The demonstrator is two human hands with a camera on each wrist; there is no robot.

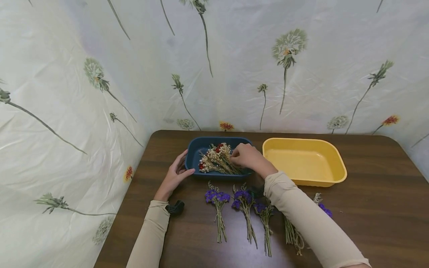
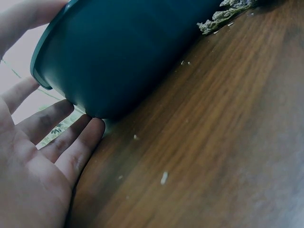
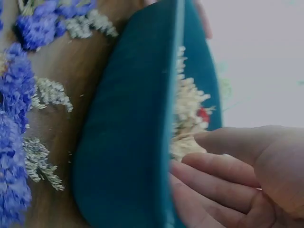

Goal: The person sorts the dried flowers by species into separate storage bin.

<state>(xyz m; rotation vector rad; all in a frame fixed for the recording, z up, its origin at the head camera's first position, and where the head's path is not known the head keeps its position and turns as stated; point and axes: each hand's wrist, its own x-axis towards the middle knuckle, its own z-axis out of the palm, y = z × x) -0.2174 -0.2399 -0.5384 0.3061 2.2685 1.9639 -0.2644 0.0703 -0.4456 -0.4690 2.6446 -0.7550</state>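
Observation:
A blue plastic tray (image 1: 221, 176) stands near the table's back edge, holding dried bunches (image 1: 218, 160) of cream and red flowers. My left hand (image 1: 175, 175) rests against its left end, thumb at the front rim and fingers fairly straight. In the left wrist view, fingertips (image 2: 95, 126) touch the outer wall below the rim. My right hand (image 1: 248, 158) reaches over the tray's right part and pinches a dried flower bunch by its stems. In the right wrist view, the thumb (image 3: 209, 142) lies at the pale stems, and the front wall hides the lower fingers.
A yellow tray (image 1: 305, 180) stands to the right of the blue one. Several purple dried flower bunches (image 1: 218, 197) lie in a row in front, the rightmost partly under my right forearm. Small crumbs (image 2: 164, 178) dot the wooden table (image 1: 375, 208). A flower-printed curtain (image 1: 234, 74) hangs behind.

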